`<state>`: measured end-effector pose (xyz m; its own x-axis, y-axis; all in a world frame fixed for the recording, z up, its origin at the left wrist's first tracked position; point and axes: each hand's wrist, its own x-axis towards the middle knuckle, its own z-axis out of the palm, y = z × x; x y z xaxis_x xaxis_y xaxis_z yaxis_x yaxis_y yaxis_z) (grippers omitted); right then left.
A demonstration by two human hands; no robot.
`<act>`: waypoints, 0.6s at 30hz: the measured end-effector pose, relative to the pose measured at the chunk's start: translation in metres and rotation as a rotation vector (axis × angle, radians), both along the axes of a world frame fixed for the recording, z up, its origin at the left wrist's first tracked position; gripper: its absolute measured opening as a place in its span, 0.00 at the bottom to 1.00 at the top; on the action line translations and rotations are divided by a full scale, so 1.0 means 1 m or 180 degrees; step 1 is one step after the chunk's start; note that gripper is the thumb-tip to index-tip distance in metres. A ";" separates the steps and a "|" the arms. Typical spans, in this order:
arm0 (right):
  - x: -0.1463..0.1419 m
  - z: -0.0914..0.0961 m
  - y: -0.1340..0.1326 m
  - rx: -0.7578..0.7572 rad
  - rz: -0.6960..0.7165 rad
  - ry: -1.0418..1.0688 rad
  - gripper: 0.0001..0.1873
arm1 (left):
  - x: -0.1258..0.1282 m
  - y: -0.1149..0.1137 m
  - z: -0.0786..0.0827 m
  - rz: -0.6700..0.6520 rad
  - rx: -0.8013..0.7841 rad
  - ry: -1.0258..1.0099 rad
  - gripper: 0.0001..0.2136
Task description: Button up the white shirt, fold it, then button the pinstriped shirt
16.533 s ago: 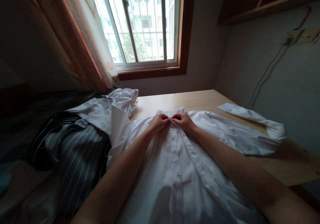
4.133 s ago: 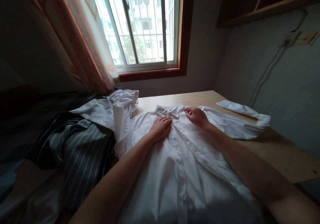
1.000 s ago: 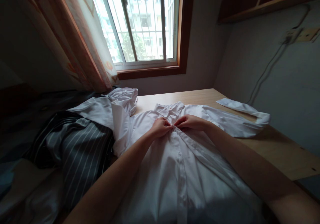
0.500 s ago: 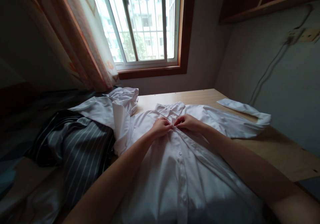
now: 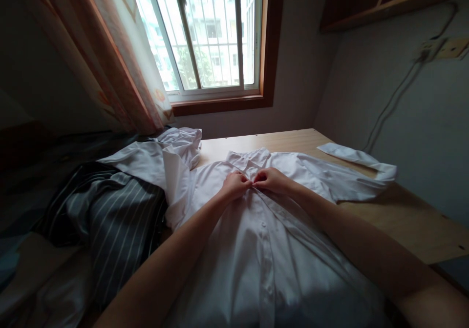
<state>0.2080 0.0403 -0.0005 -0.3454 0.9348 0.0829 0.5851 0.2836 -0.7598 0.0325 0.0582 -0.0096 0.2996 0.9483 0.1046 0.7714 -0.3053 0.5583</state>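
A white button-up shirt (image 5: 234, 250) lies front side up, its collar toward the window and its hem toward me. Just below the collar, my left hand (image 5: 236, 184) pinches the front edge of the shirt. Close against it, my right hand (image 5: 271, 179) also pinches the placket, fingertips meeting those of the left. Whatever small part sits between the fingertips is hidden. Lower down, the two front edges are apart, and buttons show along the nearer strip. One sleeve stretches to the right with its cuff folded back.
The shirt rests on a light wooden table (image 5: 406, 225). On the left are a dark pinstriped garment (image 5: 120, 220) and more crumpled white cloth (image 5: 179, 140). Behind stand a barred window (image 5: 208, 40) and a curtain (image 5: 110, 50). A cable (image 5: 392, 103) hangs down the right wall.
Both hands keep their pinch at almost the same spot on the shirt front, with only a slight shift of the fingers. The view has moved very little.
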 end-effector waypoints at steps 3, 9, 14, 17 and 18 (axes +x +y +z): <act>0.000 0.000 0.001 -0.0087 -0.0016 -0.0014 0.06 | 0.000 0.001 0.001 -0.0042 -0.0031 -0.0003 0.10; 0.005 0.000 0.001 -0.0145 0.0181 -0.0072 0.08 | -0.001 0.001 0.002 -0.0121 -0.0012 -0.0043 0.10; 0.006 0.000 0.002 -0.0020 0.0370 -0.0332 0.13 | -0.003 0.003 0.001 -0.0178 -0.0065 -0.0170 0.10; 0.003 0.000 0.002 0.0326 0.0469 -0.0624 0.13 | -0.003 0.005 -0.001 -0.0255 -0.0117 -0.0162 0.10; 0.002 0.000 0.001 0.0379 0.0499 -0.0703 0.13 | -0.003 0.006 -0.002 -0.0283 -0.0138 -0.0168 0.10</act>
<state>0.2096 0.0415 -0.0005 -0.5068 0.8568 0.0954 0.6746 0.4631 -0.5749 0.0291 0.0641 -0.0111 0.3778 0.9223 0.0820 0.7115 -0.3458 0.6116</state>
